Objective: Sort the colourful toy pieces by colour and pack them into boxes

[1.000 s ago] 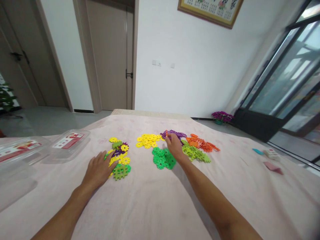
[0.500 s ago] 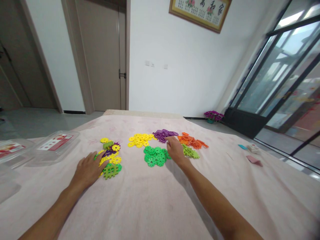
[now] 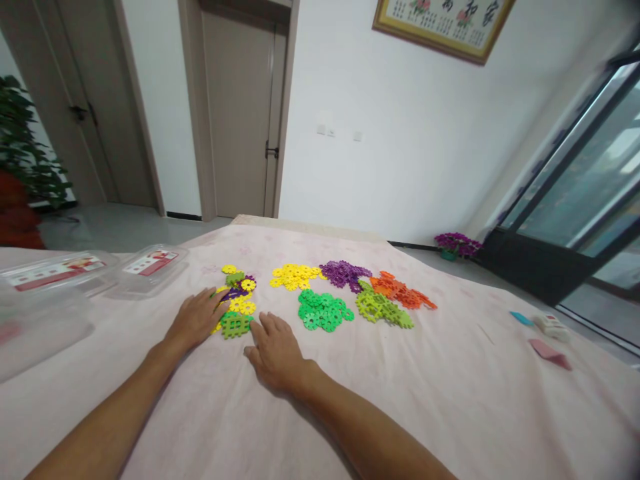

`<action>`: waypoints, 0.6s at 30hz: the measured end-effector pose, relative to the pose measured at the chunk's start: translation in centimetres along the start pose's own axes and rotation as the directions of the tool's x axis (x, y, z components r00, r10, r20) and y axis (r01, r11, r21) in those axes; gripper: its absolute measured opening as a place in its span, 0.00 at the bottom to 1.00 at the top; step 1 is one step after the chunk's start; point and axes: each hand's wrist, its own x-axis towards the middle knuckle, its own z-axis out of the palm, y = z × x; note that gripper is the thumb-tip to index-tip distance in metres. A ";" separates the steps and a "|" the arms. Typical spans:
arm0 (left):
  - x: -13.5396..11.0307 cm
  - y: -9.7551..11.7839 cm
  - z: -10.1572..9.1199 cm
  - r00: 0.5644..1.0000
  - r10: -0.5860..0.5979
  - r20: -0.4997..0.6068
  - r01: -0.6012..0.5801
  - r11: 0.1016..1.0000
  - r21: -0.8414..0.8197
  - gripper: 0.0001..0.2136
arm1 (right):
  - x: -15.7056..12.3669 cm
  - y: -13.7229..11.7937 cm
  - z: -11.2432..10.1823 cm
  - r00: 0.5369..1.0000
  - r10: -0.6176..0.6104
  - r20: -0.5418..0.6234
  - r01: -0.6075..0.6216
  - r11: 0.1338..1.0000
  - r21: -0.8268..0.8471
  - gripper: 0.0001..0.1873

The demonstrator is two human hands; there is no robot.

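Flat plastic snowflake pieces lie in piles on a pink cloth (image 3: 450,400). A mixed pile (image 3: 237,300) of yellow, purple and green pieces sits at the left. My left hand (image 3: 197,319) lies flat on its left edge, fingers stretched out. My right hand (image 3: 273,350) rests palm down on the cloth just right of a green grid piece (image 3: 235,325), fingers apart, holding nothing. Farther back lie sorted piles: yellow (image 3: 295,275), purple (image 3: 345,272), bright green (image 3: 323,310), lime green (image 3: 383,309) and orange (image 3: 403,291).
Two clear plastic boxes (image 3: 147,267) with red labels stand at the left, one (image 3: 45,300) nearer me. Small pink and teal items (image 3: 547,337) lie at the right. A door, a potted plant (image 3: 23,180) and glass sliding doors surround the cloth.
My right hand has left the purple and orange piles and come back left and nearer, down beside the mixed pile. My left hand stays on that pile. The camera has swung left.
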 end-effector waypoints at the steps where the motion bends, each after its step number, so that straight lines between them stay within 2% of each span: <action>1: 0.0 0.0 0.0 1.000 0.002 -0.001 -0.002 1.000 0.002 0.28 | 0.0 0.0 0.0 1.000 -0.002 -0.003 0.002 1.000 -0.001 0.27; 8: -0.2 0.6 -0.6 0.999 -0.038 0.000 0.038 0.998 -0.048 0.27 | 0.0 -0.1 0.2 1.000 0.028 -0.013 -0.028 1.000 -0.001 0.27; 18: 0.0 0.1 -0.6 0.996 -0.090 -0.027 0.080 0.967 -0.243 0.31 | 0.1 -0.7 0.1 0.998 0.040 -0.044 -0.041 0.999 -0.028 0.25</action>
